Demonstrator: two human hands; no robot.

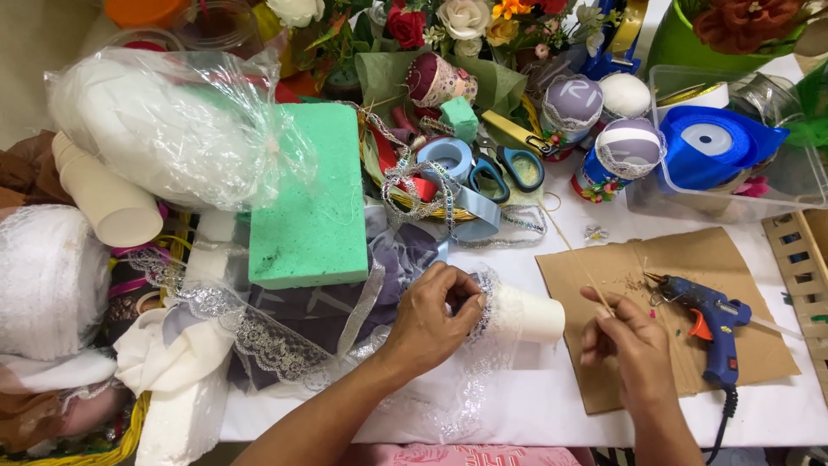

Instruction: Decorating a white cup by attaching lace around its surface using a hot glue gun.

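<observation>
The left hand [431,315] grips a white paper cup [526,315] lying sideways on the tabletop [535,406], pressing silver lace trim [485,298] around its rim. The right hand [634,345] pinches a thin wooden stick [586,276] beside the blue glue gun [707,315]. The lace looks partly attached; tacking it down calls for steady pressure.

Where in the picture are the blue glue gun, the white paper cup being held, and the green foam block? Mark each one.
Blue glue gun [709,312], head view, on its body above the orange trigger.
White paper cup [530,314], head view, on its bare side wall.
Green foam block [315,220], head view, on its broad top face.
</observation>
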